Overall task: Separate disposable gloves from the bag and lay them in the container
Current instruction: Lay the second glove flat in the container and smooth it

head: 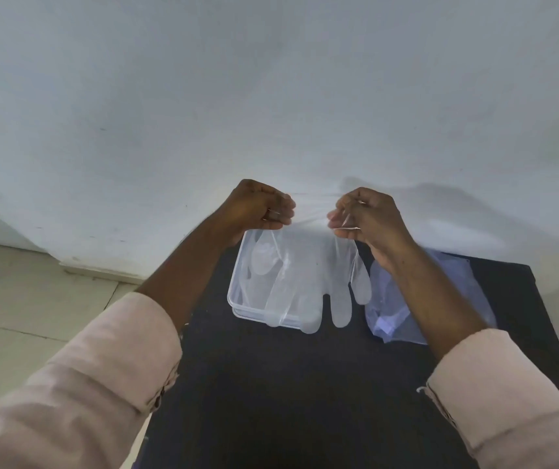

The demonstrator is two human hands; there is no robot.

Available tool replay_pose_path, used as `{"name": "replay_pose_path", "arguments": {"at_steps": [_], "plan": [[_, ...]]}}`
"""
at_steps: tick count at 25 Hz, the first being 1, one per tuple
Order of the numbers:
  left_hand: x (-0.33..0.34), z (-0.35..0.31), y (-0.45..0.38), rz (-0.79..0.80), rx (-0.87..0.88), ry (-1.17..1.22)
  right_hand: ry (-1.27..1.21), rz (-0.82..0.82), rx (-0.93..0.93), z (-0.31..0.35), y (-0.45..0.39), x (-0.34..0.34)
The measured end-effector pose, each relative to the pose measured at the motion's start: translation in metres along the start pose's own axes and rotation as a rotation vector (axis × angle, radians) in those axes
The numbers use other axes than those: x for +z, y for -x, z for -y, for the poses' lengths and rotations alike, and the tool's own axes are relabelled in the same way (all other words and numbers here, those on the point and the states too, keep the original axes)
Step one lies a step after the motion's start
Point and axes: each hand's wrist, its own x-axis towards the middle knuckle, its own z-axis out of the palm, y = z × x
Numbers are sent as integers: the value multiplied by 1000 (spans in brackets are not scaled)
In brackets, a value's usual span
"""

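Both hands pinch the cuff of one clear disposable glove [308,282], the left hand [257,208] closed on its left corner and the right hand [362,216] closed on its right corner, so the thin film hangs stretched between them with its fingers pointing down toward the person. Behind everything a pale wall [271,79] fills the upper half of the view, meeting a light tiled floor [17,299] at lower left. A dark, matte table [271,384] spreads below the hands, its right edge running close by the right forearm and its near half bare. On it sits a clear, rectangular plastic container [237,299] with rounded corners, directly under the hanging glove; the glove's fingertips dangle over the container's near rim. Something filmy seems to lie inside already, perhaps another glove, though the layered transparency makes that hard to judge. Just right of the container, partly behind the right wrist, lies the crumpled bluish plastic bag [396,309]. Both forearms reach forward from pink sleeves [102,367] pushed up, wrists raised, knuckles curled inward.
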Motion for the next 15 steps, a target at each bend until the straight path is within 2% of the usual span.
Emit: {"name": "replay_pose_path", "arguments": {"at_steps": [3, 7, 13, 15], "plan": [[-22, -12, -39, -63, 44, -29, 41, -77, 1, 11, -45, 23], [-35, -31, -79, -167, 193, -66, 125, -173, -130, 25, -89, 43], [-36, -34, -86, -311, 602, -141, 209, -389, -592, 26, -91, 54], [-34, -19, -77, -321, 684, -171, 259, -440, -685, 11, -75, 56]]}}
